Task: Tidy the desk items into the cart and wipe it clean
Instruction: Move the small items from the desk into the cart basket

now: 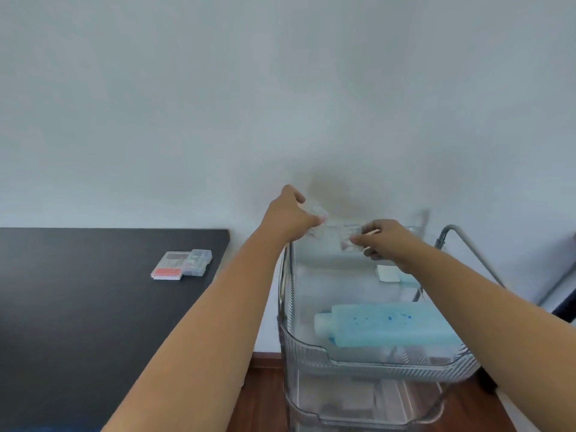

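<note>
Both my hands hold one clear plastic box [335,230] over the far end of the cart's top tier. My left hand [291,215] grips its left end and my right hand [385,240] grips its right end. The box is see-through and blurred, so its contents cannot be made out. The transparent ribbed cart [307,349] stands right of the black desk [93,322]. A light blue bottle [386,327] lies on its side in the top tier. On the desk rests another clear box with red contents [180,265].
A small white item [388,273] lies in the cart's top tier near the back. The cart's grey handle [461,236] rises at the right. Lower cart tiers hold dim shapes. A white wall stands close behind, and wood floor [265,397] shows below.
</note>
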### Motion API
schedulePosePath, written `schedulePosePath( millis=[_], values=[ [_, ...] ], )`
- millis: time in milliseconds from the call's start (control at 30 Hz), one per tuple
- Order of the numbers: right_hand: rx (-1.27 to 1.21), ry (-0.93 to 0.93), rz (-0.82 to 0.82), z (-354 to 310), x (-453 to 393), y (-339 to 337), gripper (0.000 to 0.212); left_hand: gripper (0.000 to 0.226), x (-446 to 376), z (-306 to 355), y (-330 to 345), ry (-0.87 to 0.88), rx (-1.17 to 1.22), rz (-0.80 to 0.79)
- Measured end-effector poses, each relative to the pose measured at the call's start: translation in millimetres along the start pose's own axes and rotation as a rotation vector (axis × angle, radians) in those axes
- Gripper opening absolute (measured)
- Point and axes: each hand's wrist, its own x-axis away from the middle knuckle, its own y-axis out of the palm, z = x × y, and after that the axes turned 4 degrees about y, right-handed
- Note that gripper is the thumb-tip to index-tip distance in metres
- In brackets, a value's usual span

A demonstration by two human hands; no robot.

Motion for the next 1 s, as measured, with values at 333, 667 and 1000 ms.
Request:
schedulePosePath(
  millis=[333,667,1000],
  values=[
    [0.428,0.198,-0.042,75.2,-29.8,-13.9,0.034,0.06,-13.1,-45.7,114.6,-0.269,-0.332,-0.257],
    [0.819,0.062,-0.175,90.7,-56.8,-10.5,0.022,0.048,-32.8,-61.9,150.9,-0.432,-0.424,-0.376],
    [1.127,-0.236,-0.201,105.4,-64.8,-15.6,0.058,0.048,-30.7,-70.3,153.2,-0.247,-0.545,-0.304]
  ],
)
